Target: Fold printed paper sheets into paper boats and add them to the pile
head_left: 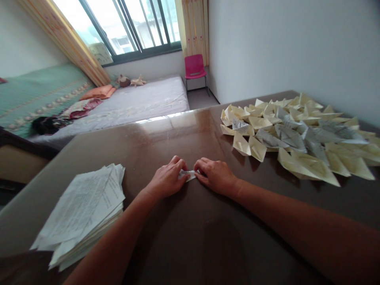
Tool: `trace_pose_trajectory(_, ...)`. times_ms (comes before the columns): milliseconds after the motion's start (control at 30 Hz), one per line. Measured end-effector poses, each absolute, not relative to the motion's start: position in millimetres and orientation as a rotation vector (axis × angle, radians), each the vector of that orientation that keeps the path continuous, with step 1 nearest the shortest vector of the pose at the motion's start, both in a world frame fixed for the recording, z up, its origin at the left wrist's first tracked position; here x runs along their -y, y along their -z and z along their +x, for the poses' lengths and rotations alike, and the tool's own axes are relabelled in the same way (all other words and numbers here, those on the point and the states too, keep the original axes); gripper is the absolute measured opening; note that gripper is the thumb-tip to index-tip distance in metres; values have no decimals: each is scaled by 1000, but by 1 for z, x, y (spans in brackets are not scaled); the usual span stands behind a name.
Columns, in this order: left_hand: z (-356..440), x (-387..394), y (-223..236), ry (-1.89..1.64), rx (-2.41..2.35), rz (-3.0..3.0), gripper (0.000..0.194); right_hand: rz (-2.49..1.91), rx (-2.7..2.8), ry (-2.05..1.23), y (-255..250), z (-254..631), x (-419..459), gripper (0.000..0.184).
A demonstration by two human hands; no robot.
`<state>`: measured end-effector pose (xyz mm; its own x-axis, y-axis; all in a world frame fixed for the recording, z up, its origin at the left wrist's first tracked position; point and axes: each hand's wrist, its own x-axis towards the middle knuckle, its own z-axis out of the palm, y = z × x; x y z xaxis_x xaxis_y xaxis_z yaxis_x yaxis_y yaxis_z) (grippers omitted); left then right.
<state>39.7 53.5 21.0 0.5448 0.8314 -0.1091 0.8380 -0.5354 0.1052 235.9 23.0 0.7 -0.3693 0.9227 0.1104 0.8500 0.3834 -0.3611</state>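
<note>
A small folded piece of white paper [191, 174] lies on the brown table [190, 229], mostly covered by my fingers. My left hand [168, 178] closes on its left end, with thumb and fingers pressed together. At the right end, my right hand [216, 174] pinches the same paper. Only a short strip shows between the two hands. To the left is a stack of printed paper sheets [86, 202], their edges uneven. Many folded paper boats [308, 162], cream and some printed white, are heaped on the table's right side.
Beyond the table stands a bed [160, 93] with an orange pillow [97, 92] and soft toys [138, 81]. A pink chair [195, 67] is by the window. A white wall [285, 47] runs along the right. Part of a dark chair [20, 158] shows at left.
</note>
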Motion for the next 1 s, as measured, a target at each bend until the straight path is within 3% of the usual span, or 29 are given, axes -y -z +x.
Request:
trace_pose_trajectory(233,40,-51,-20,-71,-1399,2595,12,-1518,2285,-422,-1,235,-22,16)
trace_pose_trajectory(567,39,-53,-20,-5,-1405,2489,18,-1520,2320,-423,-1,234,-21,13)
trace_pose_trajectory(1000,40,-53,-20,-199,-1423,2367,11,-1486,2286,-423,2,235,-22,20)
